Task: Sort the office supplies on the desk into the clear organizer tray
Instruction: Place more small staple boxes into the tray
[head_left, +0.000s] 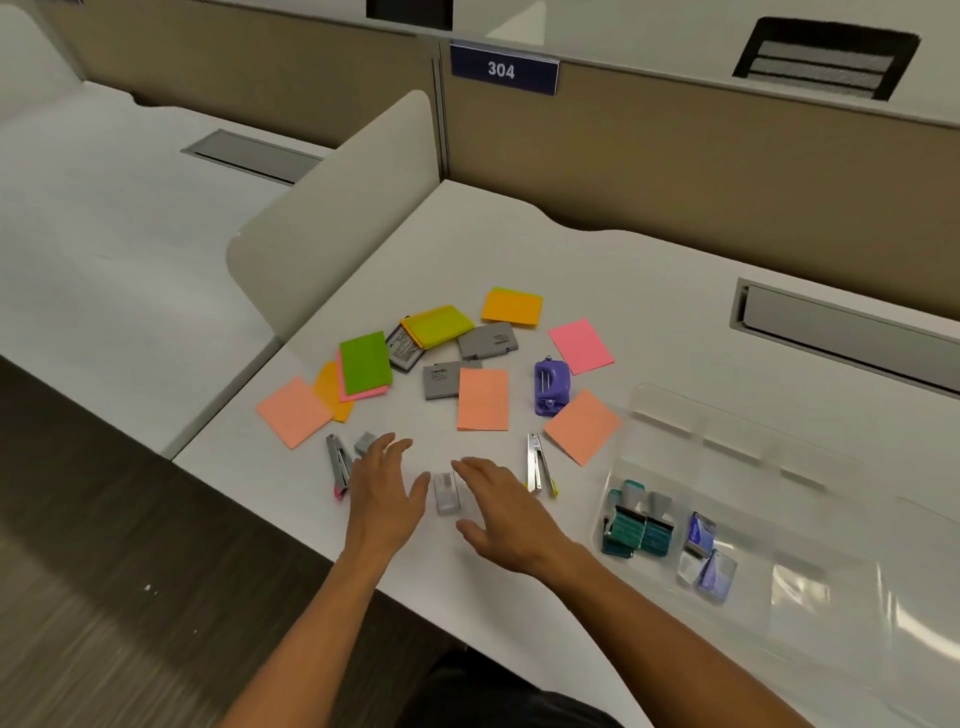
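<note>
A small clear box of staples (447, 492) lies on the white desk between my hands. My left hand (385, 493) hovers just left of it, fingers spread, holding nothing. My right hand (501, 512) is just right of it, also open and empty. The clear organizer tray (810, 519) sits at the right, with teal stamps (636, 525) and small staple boxes (706, 558) in its near compartments. Coloured sticky-note pads, such as an orange one (482, 399), lie scattered beyond my hands, along with grey boxes (441, 379), a purple punch (550, 386) and two staplers (537, 462) (337, 462).
A small grey box (366, 443) lies by my left fingertips. A curved beige divider (337, 208) stands at the desk's left edge, and a tan partition with a 304 sign (503, 70) rises behind. A cable slot (841, 327) sits at the back right.
</note>
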